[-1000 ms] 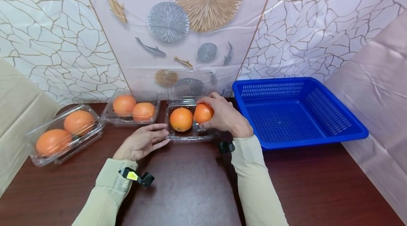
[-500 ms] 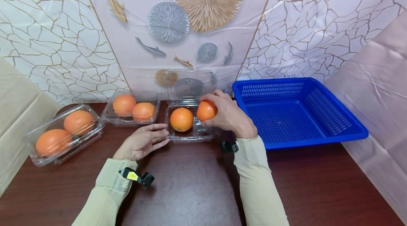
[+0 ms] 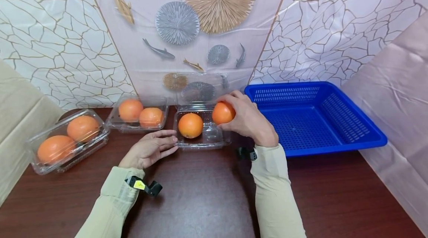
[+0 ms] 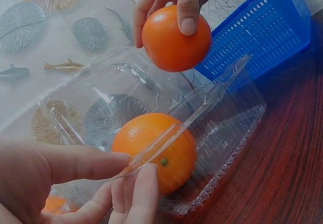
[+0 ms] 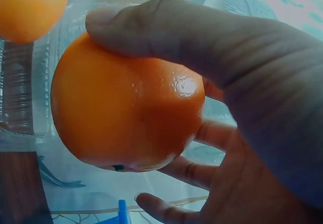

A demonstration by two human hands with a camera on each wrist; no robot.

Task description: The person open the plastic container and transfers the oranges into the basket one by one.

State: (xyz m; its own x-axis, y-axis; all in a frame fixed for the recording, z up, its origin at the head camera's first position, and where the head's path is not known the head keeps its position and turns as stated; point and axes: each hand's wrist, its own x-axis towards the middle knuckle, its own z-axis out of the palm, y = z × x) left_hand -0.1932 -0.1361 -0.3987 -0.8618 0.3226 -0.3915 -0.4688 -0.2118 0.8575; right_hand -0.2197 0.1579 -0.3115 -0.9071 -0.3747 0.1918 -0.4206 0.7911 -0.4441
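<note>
My right hand grips an orange between thumb and fingers, over the right side of an open clear plastic clamshell container. In the left wrist view this held orange hangs above the container's rim. A second orange sits in the container's left half, and the lid stands raised behind it. My left hand is at the container's left front corner. The left wrist view shows its thumb and fingers pinching the rim there.
A blue plastic basket stands on the right of the brown table. Two closed clear containers, one farther back and one at the far left, hold two oranges each. A patterned sheet hangs behind.
My right hand has carried its orange up and to the right, away from the orange in the container. The left hand stays at the container's corner.
</note>
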